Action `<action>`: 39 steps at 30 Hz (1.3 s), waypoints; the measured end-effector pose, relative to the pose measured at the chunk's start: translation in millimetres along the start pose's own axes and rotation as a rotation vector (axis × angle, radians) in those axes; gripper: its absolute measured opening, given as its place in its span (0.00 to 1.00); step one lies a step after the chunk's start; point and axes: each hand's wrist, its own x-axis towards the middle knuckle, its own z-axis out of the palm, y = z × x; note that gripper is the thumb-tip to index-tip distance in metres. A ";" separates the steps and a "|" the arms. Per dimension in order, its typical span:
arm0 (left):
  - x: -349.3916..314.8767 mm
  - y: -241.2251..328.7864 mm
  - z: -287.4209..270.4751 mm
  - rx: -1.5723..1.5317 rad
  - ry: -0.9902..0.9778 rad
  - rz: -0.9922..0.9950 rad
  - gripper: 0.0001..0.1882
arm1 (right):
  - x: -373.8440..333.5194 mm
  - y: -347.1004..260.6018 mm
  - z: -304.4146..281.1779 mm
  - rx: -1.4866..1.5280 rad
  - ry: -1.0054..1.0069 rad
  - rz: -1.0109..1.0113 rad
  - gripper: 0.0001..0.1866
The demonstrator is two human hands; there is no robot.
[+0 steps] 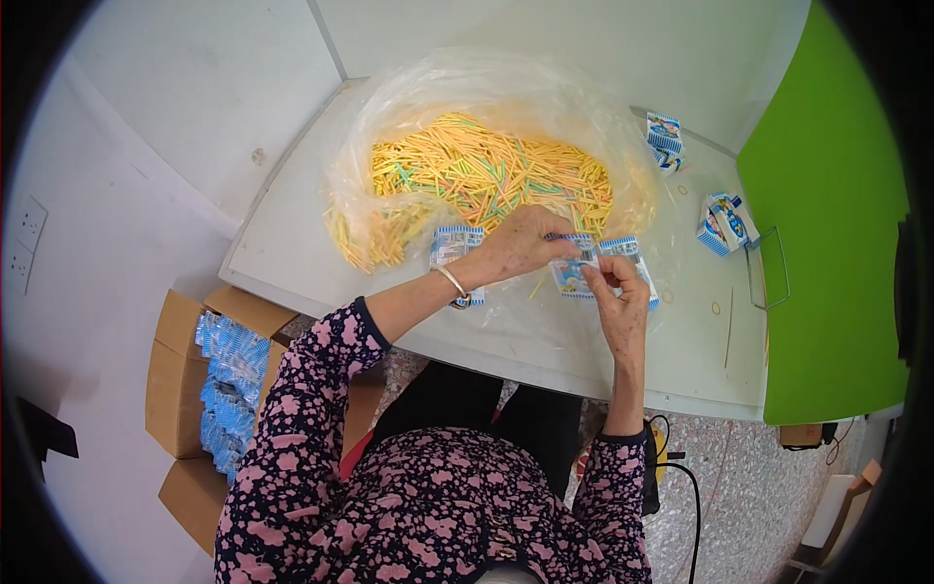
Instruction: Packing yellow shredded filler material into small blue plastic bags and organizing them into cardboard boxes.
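Between my two hands is a small blue-and-white packet (570, 279) with striped edges. My left hand (520, 241), a silver bangle at its wrist, pinches the packet near its top edge. My right hand (623, 292) has its thumb and fingers closed on the packet's right side. A second packet (630, 247) lies partly behind the right hand. Another packet (457, 241) rests on the table, partly covered by my left wrist. Just beyond the hands, a large clear plastic bag (438, 78) lies open around a heap of thin sticks (486, 165), mostly yellow with some green and pink.
More blue-and-white packets (726, 226) are bundled at the table's right, with others (665, 136) behind them. A wire stand (781, 268) leans by the green panel (827, 214). Lower left, an open cardboard box (178, 389) holds many blue packets. A loose stick (730, 327) lies at the right.
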 end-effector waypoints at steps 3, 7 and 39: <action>-6.3 -3.0 -0.9 0.004 0.034 0.076 0.09 | 0.4 -1.9 3.7 0.181 -0.076 0.135 0.07; -12.2 -6.0 -2.6 0.034 0.068 0.111 0.08 | 0.1 -0.8 7.5 0.138 -0.108 0.131 0.07; 7.0 -22.9 2.8 0.107 -0.082 0.245 0.09 | -3.9 8.1 15.0 0.198 -0.074 0.168 0.10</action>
